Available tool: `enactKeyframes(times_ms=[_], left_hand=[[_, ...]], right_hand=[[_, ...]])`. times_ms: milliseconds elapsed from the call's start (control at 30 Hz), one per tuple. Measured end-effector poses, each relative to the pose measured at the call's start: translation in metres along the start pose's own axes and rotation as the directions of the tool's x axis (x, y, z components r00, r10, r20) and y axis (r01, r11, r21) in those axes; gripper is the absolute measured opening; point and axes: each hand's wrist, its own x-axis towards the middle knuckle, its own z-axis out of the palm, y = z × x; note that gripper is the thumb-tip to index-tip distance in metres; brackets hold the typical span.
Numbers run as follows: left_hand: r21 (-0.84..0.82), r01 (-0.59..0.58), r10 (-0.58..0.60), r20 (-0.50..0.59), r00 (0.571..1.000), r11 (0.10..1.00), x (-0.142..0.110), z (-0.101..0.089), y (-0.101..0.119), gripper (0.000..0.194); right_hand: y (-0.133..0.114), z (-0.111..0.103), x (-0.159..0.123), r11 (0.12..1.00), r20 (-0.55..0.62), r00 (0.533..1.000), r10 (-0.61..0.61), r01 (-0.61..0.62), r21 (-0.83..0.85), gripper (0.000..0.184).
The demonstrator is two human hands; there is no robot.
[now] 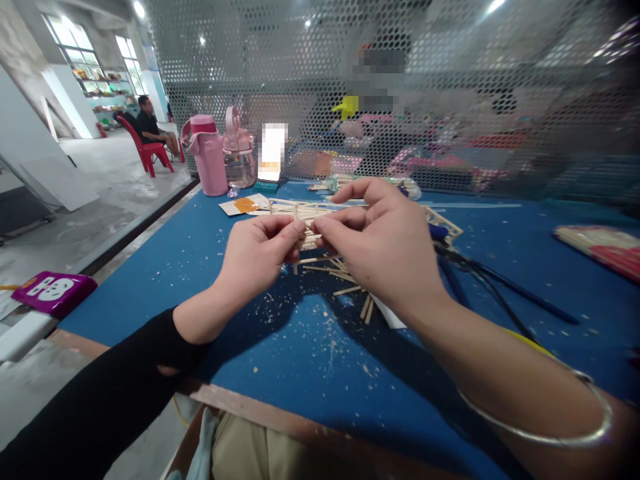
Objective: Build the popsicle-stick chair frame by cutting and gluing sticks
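My left hand [257,257] and my right hand [383,243] meet above the blue table [300,353], both pinched on a thin wooden stick [296,248] that stands roughly upright between their fingertips. The right forefinger stretches out over the top. Behind the hands lies a flat frame of glued wooden sticks [295,208], part of it hidden by my fingers. Loose short sticks [350,283] lie on the cloth under the hands. My left arm wears a black sleeve, and a silver bangle [550,427] sits on my right forearm.
Sawdust crumbs speckle the cloth. Black cables [495,287] run off to the right. Two pink bottles [220,153] and a phone [273,153] stand at the back by a perforated screen. A purple socket strip [54,291] lies left. A person sits on a red chair [150,150] far left.
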Motion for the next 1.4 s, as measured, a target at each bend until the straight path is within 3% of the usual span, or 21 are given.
enactKeyframes(times_ms=[567, 900, 1233, 1400], left_hand=[[-0.07, 0.023, -0.023, -0.005, 1.0, 0.997, 0.0013, 0.0021, -0.0045, 0.019], [-0.06, 0.022, -0.024, -0.036, 0.999, 0.998, 0.0024, 0.0008, -0.0042, 0.017], [-0.047, 0.025, -0.024, 0.023, 0.999, 0.999, 0.0016, -0.0008, -0.0033, 0.019], [-0.081, 0.113, -0.108, 0.06, 0.992, 0.99, 0.004, -0.0033, 0.0, 0.023]], right_hand=[[0.0047, 0.0038, -0.0002, 0.998, -0.028, 0.998, -0.064, 0.063, -0.017, 0.02], [0.0021, -0.0012, 0.0052, 0.995, 0.094, 0.995, -0.038, 0.029, 0.094, 0.031], [0.0071, -0.0005, 0.0051, 0.997, 0.064, 0.998, -0.021, 0.016, 0.073, 0.026], [0.0065, -0.0004, 0.0049, 0.998, 0.035, 0.998, -0.046, 0.045, 0.04, 0.024]])
